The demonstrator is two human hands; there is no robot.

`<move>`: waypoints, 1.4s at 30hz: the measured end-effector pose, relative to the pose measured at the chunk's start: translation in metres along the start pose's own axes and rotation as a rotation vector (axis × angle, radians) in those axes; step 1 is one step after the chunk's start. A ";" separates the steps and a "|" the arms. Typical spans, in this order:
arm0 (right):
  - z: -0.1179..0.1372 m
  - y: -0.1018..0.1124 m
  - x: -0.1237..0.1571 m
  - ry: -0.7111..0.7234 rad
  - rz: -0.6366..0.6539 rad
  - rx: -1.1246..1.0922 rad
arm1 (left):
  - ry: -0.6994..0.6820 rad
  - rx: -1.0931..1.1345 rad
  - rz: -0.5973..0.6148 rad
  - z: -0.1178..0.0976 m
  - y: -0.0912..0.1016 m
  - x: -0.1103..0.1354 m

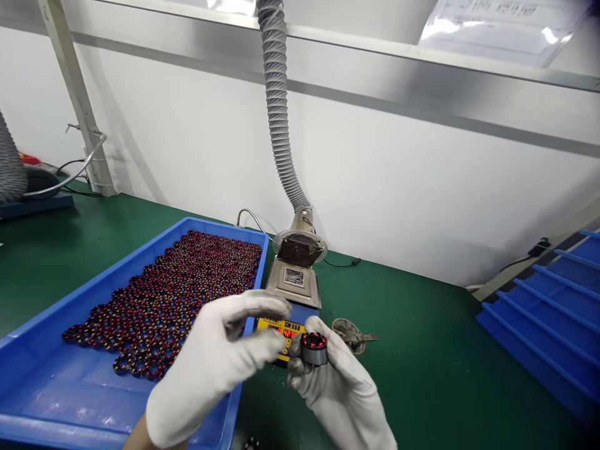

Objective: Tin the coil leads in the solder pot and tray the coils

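Observation:
Both my hands wear white gloves. My right hand (340, 381) is closed round a small round wound coil (314, 349), dark with red windings on top, held just in front of the solder pot. My left hand (220, 362) hovers to the left of the coil with its fingers spread and curved, holding nothing, fingertips a short way from the coil. Under my left hand stands a blue tray (56, 387) with several rows of the same red-and-black coils (173, 294).
A solder pot (294, 281) with a yellow-and-blue display panel stands on the green bench, a grey ribbed extraction hose (277, 106) ending above it. A small metal part (349, 332) lies to its right. Stacked blue trays (553, 312) sit at far right.

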State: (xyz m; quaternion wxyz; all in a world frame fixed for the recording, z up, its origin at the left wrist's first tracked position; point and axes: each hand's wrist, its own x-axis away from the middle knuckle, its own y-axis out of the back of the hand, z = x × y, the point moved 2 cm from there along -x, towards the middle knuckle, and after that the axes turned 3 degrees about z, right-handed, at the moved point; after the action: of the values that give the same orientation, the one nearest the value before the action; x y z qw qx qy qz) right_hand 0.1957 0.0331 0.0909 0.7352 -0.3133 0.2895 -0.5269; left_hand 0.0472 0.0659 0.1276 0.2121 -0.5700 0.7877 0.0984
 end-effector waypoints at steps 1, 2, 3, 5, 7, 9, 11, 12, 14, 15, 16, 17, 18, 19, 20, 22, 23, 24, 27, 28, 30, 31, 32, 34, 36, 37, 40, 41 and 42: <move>0.000 0.000 0.000 0.013 0.002 -0.003 | 0.046 -0.056 0.075 -0.001 -0.003 -0.001; 0.000 0.000 0.000 0.032 -0.008 0.003 | 0.087 -0.073 0.140 -0.002 -0.006 -0.002; 0.000 0.000 0.000 0.048 -0.029 0.018 | 0.109 -0.048 0.176 -0.001 -0.010 -0.003; -0.002 0.003 0.001 0.055 -0.074 0.064 | 0.103 0.051 0.171 0.000 -0.017 -0.004; -0.003 0.006 0.002 0.050 -0.083 0.122 | 0.065 0.113 0.129 0.003 -0.019 -0.002; -0.003 0.011 0.002 0.048 -0.055 0.188 | 0.031 0.169 0.067 0.006 -0.014 0.002; -0.004 0.015 0.001 0.049 -0.025 0.232 | -0.018 0.258 -0.076 0.007 -0.004 0.005; -0.004 0.017 0.000 0.043 -0.015 0.238 | -0.041 0.277 -0.149 0.007 0.001 0.006; -0.005 0.021 -0.003 0.027 -0.007 0.223 | -0.050 0.200 -0.184 0.005 0.006 0.006; -0.005 0.023 -0.005 0.032 -0.010 0.215 | -0.024 0.122 -0.118 0.003 0.005 0.005; -0.005 0.025 -0.007 0.049 -0.014 0.216 | 0.016 0.046 -0.019 0.001 0.001 0.004; -0.005 0.027 -0.009 0.077 -0.014 0.227 | 0.051 -0.007 0.080 0.000 -0.003 0.002; -0.004 0.028 -0.011 0.112 -0.007 0.250 | 0.061 -0.031 0.147 -0.002 -0.008 0.001; -0.004 0.028 -0.013 0.152 0.001 0.277 | 0.039 -0.037 0.174 -0.004 -0.013 0.001; -0.003 0.028 -0.014 0.193 0.006 0.303 | -0.003 -0.037 0.163 -0.005 -0.016 0.001; -0.002 0.022 -0.014 0.265 -0.010 0.333 | -0.127 -0.065 0.072 -0.007 -0.019 0.002; -0.002 0.018 -0.012 0.309 -0.033 0.358 | -0.179 -0.089 0.026 -0.006 -0.018 0.003; -0.002 0.013 -0.010 0.367 -0.067 0.404 | -0.208 -0.100 -0.015 -0.005 -0.016 0.005; -0.002 0.000 -0.001 0.608 -0.225 0.629 | -0.178 0.021 -0.138 0.003 -0.006 0.006; -0.002 -0.002 0.002 0.696 -0.282 0.706 | -0.132 0.087 -0.168 0.005 -0.003 0.005; -0.004 -0.004 0.005 0.866 -0.348 0.861 | -0.023 0.177 -0.152 0.007 -0.001 0.003; -0.006 -0.003 0.006 0.949 -0.344 0.964 | 0.043 0.199 -0.093 0.007 -0.003 0.001; -0.008 -0.004 0.006 1.035 -0.323 1.092 | 0.115 0.215 -0.007 0.008 -0.007 0.001; -0.014 -0.005 0.007 1.211 -0.306 1.336 | 0.229 0.261 0.129 0.009 -0.019 0.000; -0.019 -0.008 0.006 1.337 -0.362 1.468 | 0.271 0.314 0.103 0.013 -0.028 0.001; -0.021 -0.009 0.006 1.374 -0.410 1.478 | 0.262 0.336 0.048 0.016 -0.030 0.001; -0.023 -0.013 0.005 1.391 -0.446 1.469 | 0.165 0.407 -0.149 0.021 -0.027 0.001; -0.023 -0.014 0.005 1.382 -0.436 1.471 | 0.122 0.422 -0.219 0.020 -0.022 0.001; -0.022 -0.013 0.006 1.373 -0.427 1.471 | 0.088 0.410 -0.275 0.019 -0.017 0.001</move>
State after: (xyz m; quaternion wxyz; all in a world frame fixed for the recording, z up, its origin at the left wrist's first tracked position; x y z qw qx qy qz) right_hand 0.1730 0.0209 0.0867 0.3119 0.5384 0.1914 -0.7591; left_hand 0.0672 0.0665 0.1119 0.3002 -0.6205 0.7148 -0.1184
